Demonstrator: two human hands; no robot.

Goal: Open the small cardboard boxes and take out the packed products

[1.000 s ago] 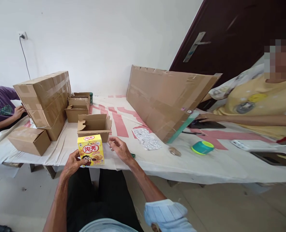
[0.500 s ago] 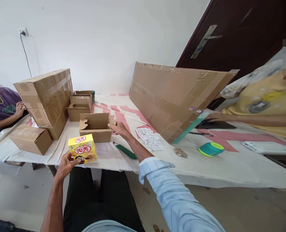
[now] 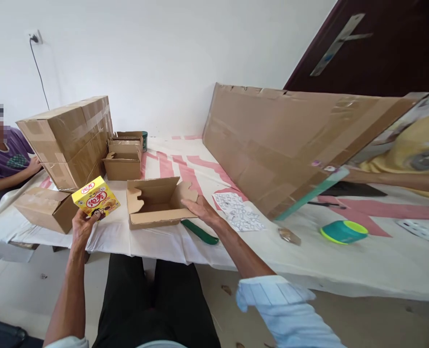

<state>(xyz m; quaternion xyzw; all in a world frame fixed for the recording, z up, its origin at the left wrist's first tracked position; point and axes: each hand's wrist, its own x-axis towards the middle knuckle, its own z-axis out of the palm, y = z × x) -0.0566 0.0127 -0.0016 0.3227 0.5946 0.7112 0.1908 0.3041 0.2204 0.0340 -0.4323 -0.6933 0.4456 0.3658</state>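
My left hand [image 3: 83,226] is closed on the lower edge of a yellow snack box [image 3: 97,198] with red lettering, held tilted above the table. An open cardboard carton [image 3: 159,220] stands to its right, flaps up. My right hand [image 3: 200,210] grips this carton at its right side flap. Part of the carton's inside shows, with nothing visible in it. Close by my right forearm lies a green-handled tool [image 3: 199,232], its near end partly behind the carton.
Stacked taped cartons [image 3: 69,140] and a closed carton [image 3: 47,208] stand left. Smaller open cartons [image 3: 123,169] sit behind. A large cardboard sheet [image 3: 283,145] leans at right, near a patterned paper [image 3: 238,211] and a teal tape roll [image 3: 344,232]. Two people sit at either side.
My left hand has moved the yellow box left and tilted it, away from the front of the carton. My right hand has drawn the open carton nearer and to the right.
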